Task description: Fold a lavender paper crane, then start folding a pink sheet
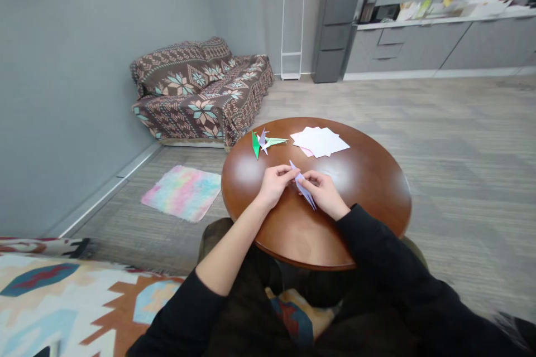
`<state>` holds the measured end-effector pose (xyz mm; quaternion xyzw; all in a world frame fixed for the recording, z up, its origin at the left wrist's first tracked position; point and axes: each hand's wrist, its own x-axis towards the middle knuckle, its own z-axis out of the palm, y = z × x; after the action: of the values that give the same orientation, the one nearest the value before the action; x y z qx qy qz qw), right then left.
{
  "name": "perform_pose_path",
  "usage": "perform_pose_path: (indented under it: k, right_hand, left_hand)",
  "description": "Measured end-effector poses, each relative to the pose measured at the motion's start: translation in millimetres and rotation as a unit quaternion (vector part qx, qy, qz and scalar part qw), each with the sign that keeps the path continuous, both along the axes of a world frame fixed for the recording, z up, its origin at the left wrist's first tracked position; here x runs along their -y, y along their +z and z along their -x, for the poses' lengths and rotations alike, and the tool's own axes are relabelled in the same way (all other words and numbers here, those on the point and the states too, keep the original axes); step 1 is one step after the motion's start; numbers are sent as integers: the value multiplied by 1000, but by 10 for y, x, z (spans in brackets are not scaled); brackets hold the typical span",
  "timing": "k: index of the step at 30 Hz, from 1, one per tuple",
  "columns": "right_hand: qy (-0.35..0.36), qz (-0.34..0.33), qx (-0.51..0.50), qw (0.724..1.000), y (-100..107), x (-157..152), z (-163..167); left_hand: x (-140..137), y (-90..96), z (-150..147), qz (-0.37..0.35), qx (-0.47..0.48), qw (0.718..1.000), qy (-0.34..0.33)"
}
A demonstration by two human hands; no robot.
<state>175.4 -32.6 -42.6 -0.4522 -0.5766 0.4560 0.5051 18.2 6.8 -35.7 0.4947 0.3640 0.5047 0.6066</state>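
A narrow, pointed piece of folded lavender origami paper (307,193) is held slantwise over the near half of the round brown table (368,178). My left hand (276,183) pinches its upper part between thumb and fingers. From the other side, my right hand (324,192) grips the middle, its thumb on the paper. The lower end of the paper splits into thin points. Beyond my left hand lie several folded paper cranes, among them a green crane (255,145), a purple crane (263,139) and a pale green crane (275,142).
A stack of paper sheets (320,141), mostly white on top with a pink corner, lies at the table's far side. A covered sofa (201,89) and a pastel rug (184,192) are to the left. Behind stand a white rack (292,54), a grey fridge (337,17) and kitchen cabinets (414,50).
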Motion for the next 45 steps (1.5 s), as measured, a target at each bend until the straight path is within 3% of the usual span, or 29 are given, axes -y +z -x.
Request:
perform_pose_path:
  k: [5, 14, 20, 30, 37, 45]
  right_hand:
    - [-9, -6, -6, 1000, -36, -28, -7]
    - [-3, -7, -3, 1000, -47, -39, -12]
    - [20, 0, 9, 1000, -4, -16, -14]
    - [28, 8, 10, 1000, 1, 8, -1]
    - [-12, 0, -25, 1000, -51, -47, -30]
    - [-5, 7, -54, 999, -42, -50, -32]
  left_hand:
    - [20, 39, 0, -42, -45, 998, 6]
    - [19, 18, 4, -36, -59, 998, 11]
    - [18, 1, 10, 2, -11, 1000, 7]
    - [-62, -15, 58, 55, 89, 993, 52]
    - [15, 18, 30, 43, 22, 998, -26]
    - [22, -2, 49, 24, -26, 999, -41]
